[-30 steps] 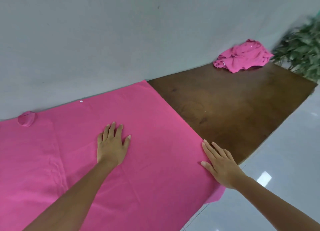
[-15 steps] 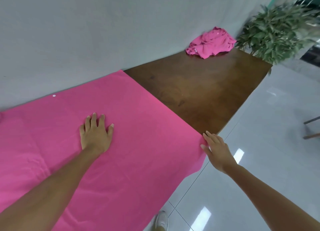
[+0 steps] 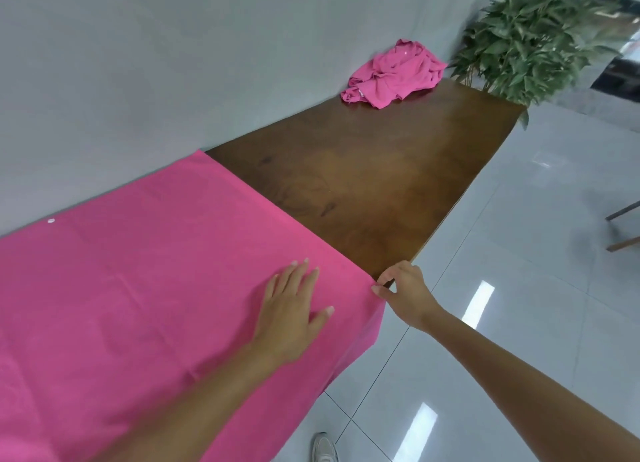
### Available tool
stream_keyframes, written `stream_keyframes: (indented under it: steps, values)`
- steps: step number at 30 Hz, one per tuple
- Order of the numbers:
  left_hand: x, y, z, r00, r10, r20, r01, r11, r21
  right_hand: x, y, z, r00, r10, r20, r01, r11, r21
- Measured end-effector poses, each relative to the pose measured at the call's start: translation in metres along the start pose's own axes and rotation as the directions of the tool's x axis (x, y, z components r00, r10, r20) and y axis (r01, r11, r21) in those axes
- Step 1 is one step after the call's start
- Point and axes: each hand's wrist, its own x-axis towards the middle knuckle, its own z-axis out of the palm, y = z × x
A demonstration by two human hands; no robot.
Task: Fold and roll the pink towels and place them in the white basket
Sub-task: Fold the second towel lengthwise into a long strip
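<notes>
On the bench (image 3: 381, 184), the towel (image 3: 138, 288) is held flat by the straight-fingered left hand (image 3: 291, 319); its corner is pinched by the right hand (image 3: 405, 292), seemingly for folding.

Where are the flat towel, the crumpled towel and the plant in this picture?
flat towel (image 3: 138, 288): head view, middle of the spread cloth.
crumpled towel (image 3: 394, 75): head view, centre of the heap.
plant (image 3: 530, 35): head view, on its leaves.
</notes>
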Motion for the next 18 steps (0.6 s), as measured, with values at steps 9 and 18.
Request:
stream_keyframes:
  steps: [9,18]
  values:
    - [0.010,0.033,0.038,0.987,0.125,0.097,-0.139,0.979,0.151,-0.002,-0.003,-0.020,0.985,-0.034,0.170,-0.004,0.976,0.219]
    - [0.010,0.035,0.036,0.988,0.121,0.093,-0.136,0.974,0.182,0.013,0.013,-0.034,0.948,-0.056,0.314,-0.003,0.983,0.183]
